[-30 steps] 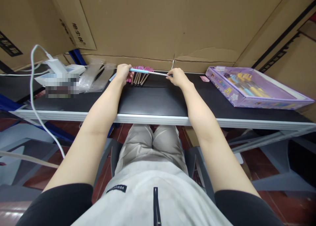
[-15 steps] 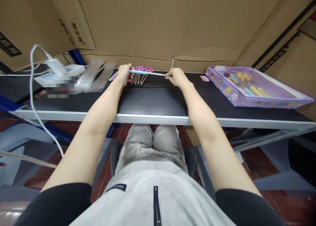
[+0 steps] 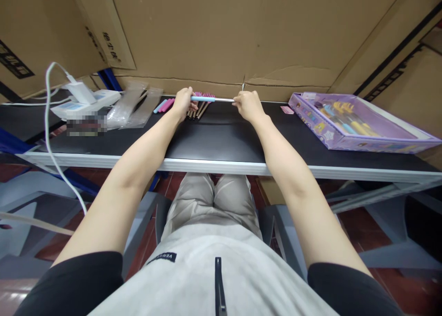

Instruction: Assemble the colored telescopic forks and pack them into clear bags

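A telescopic back scratcher with a light-blue handle and thin metal rod is held level above the table's back part. My left hand is closed around its blue handle. At the rod's other end, my right hand pinches it with fingertips, and that end is hidden in the fingers. Behind and below my left hand lie several metal rods with pink claw-like heads, partly covered by the hand. Just left of it, loose pink handles and a light-blue handle rest on the black table.
On the right stands a purple display box holding yellow and blue scratchers, with a small pink card beside it. Clear plastic bags and a white power strip with a charger and cable lie left. Cardboard walls the back.
My left hand has moved right along with the blue handle, nearer my right hand. Less of the metal rod shows between them. My right hand has barely moved.
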The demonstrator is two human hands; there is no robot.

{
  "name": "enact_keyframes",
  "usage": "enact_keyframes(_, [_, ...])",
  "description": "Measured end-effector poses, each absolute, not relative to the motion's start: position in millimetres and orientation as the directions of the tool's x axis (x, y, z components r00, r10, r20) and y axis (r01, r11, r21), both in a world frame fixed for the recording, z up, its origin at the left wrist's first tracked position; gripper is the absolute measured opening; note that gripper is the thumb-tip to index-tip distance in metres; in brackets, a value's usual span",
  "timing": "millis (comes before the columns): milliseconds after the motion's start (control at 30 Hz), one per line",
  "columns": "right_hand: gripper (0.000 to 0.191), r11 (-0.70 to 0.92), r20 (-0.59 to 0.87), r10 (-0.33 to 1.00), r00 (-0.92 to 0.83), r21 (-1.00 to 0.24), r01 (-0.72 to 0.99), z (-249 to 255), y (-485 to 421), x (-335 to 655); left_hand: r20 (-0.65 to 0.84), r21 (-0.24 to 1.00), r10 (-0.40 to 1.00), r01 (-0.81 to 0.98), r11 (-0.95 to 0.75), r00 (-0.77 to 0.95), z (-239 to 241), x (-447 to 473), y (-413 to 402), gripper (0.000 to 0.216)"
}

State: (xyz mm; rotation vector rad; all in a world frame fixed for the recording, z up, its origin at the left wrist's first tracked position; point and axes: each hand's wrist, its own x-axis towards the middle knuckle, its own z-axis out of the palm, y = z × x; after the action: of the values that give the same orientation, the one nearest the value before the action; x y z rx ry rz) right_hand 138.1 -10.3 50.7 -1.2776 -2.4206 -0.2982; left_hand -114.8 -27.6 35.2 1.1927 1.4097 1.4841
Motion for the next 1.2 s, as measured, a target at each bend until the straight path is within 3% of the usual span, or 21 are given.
enact_keyframes(400, [0.035, 0.557, 0.395, 0.756, -0.522, 0.031, 0.83, 55, -19, 134, 0.086, 0.996, 0.946, -0.002, -0.092, -0.313, 40, -93, -40, 0.037])
enact_keyframes(667, [0.038, 0.583, 0.412, 0.73, -0.546, 0.043, 0.812, 56, -17, 135, 0.165, 0.986, 0.959, 0.073, -0.152, -0.231, 31, -94, -31, 0.039])
enact_keyframes(900, [0.036, 0.565, 0.397, 0.748, -0.532, 0.04, 0.824, 53, -15, 135, 0.179, 0.983, 0.947, 0.088, -0.161, -0.265, 32, -88, -38, 0.034])
enact_keyframes(1067, [0.035, 0.568, 0.397, 0.751, -0.527, 0.017, 0.823, 46, -7, 139, 0.205, 0.962, 0.968, 0.213, -0.172, -0.143, 33, -89, -44, 0.037])
enact_keyframes(1200, [0.035, 0.542, 0.407, 0.765, -0.499, 0.01, 0.84, 44, -2, 147, 0.357, 0.85, 0.934, 0.423, -0.315, -0.021, 31, -83, -48, 0.036])
